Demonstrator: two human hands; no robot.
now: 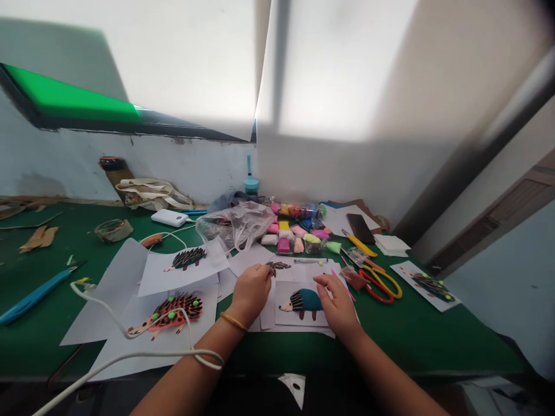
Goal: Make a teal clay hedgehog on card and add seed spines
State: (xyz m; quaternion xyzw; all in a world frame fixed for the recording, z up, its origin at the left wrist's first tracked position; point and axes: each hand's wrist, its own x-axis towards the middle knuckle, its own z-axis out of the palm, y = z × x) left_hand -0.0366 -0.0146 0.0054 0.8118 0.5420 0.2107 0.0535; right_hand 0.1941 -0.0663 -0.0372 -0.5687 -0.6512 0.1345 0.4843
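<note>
A card (284,319) lies before me with a hedgehog (309,301) on it, its body blue and its front covered with dark striped spikes. My left hand (252,292), with a yellow band at the wrist, is closed in a pinch above the card's upper left; what the fingertips hold, if anything, is hidden. Just beyond them a small pile of dark striped spikes (281,266) rests on white paper. My right hand (339,305) is at the card's right edge, fingers apart and curved, with nothing seen in them. A pen (310,261) lies behind the card.
Several clay packets (284,245) and a plastic bag (236,224) are at the back. Red-and-yellow scissors (376,289), a yellow cutter (361,244) and a phone (359,228) lie right. Another hedgehog card (427,286) is far right. A white cable (147,353) crosses hedgehog sheets on the left.
</note>
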